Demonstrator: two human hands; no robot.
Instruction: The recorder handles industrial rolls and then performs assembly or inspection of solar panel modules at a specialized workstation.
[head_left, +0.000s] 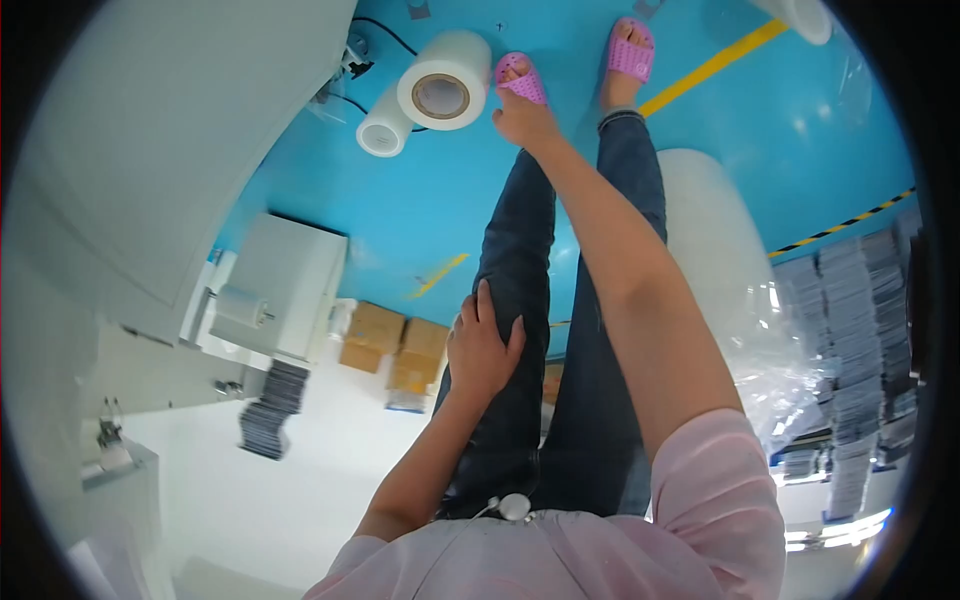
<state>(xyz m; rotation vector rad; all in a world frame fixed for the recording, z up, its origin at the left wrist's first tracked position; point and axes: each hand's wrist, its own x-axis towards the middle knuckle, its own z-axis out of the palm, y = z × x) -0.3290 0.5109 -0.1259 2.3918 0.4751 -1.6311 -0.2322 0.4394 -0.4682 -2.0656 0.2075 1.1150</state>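
Note:
My left hand (481, 345) lies on the left leg of my dark jeans (515, 240), its fingers apart and holding nothing. Stretched forward and down, my right arm brings my right hand (527, 120) over the pink slipper (519, 78) on my left foot. Its fingers are bent closed, and the hand itself hides what they may grip; whether it touches the slipper I cannot tell. Just left of it, a large white film roll (447, 75) with a cardboard core stands on the blue floor (350, 200). A narrower white roll (384, 130) leans close beside that one.
Dark cables (385, 32) run behind the rolls by a white machine (190, 120) at left. Clear plastic wrap (745, 320) bulges beside my right leg. Stacks of grey sheets (850, 350) stand at far right. Cardboard boxes (374, 335) sit at lower left. Yellow tape (710, 70) marks the floor.

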